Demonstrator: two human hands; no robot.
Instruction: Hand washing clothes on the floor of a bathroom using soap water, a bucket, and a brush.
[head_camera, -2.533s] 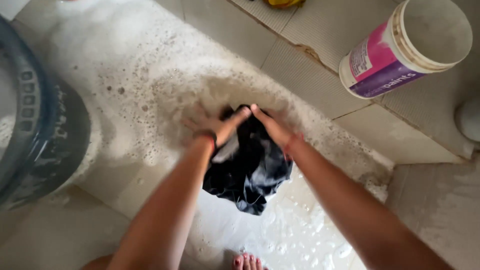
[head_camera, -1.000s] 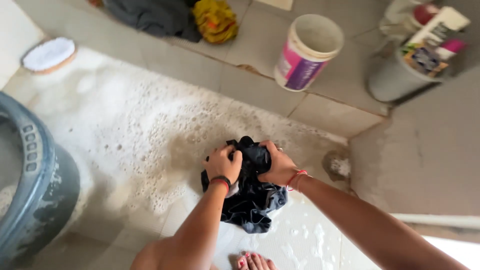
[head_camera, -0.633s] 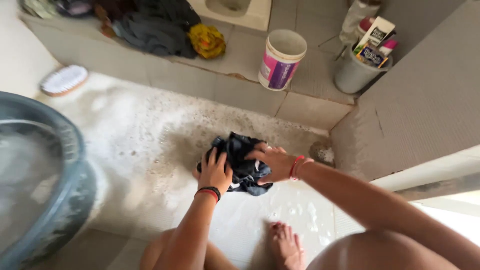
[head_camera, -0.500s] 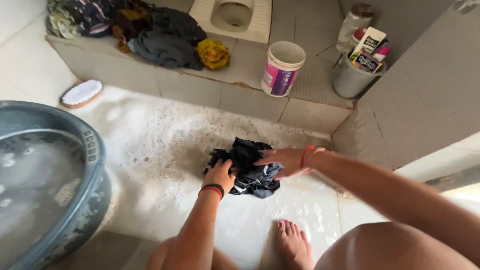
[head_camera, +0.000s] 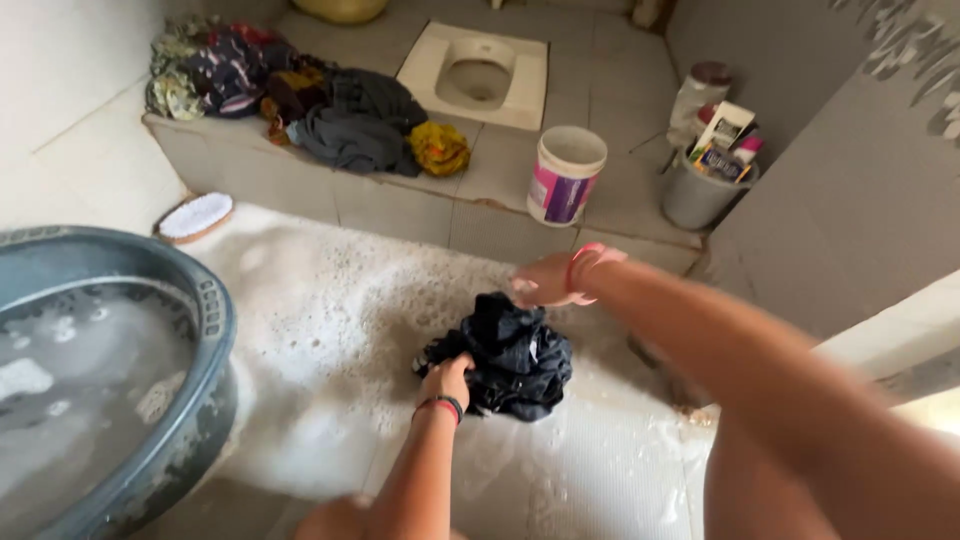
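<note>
Your left hand (head_camera: 447, 380) is clamped on the near edge of the dark wet garment (head_camera: 510, 355), which lies bunched on the soapy floor (head_camera: 330, 330) just in front of you. Your right hand (head_camera: 545, 282) hovers above the far side of the garment with nothing in it; it is blurred, so you cannot tell how far its fingers are spread.

To your left stands a large grey-blue tub (head_camera: 205, 330) holding cloudy, sudsy water. On the raised ledge beyond the foam stands an open white bucket with a pink and purple label (head_camera: 563, 180); what is in it cannot be seen. Farther right, a small grey pail (head_camera: 695, 198) is packed with upright boxes and packets. A heap of dry clothes (head_camera: 300, 100) lies on the ledge to the left, and a scrubbing brush (head_camera: 195, 217) rests on the floor below it.
</note>
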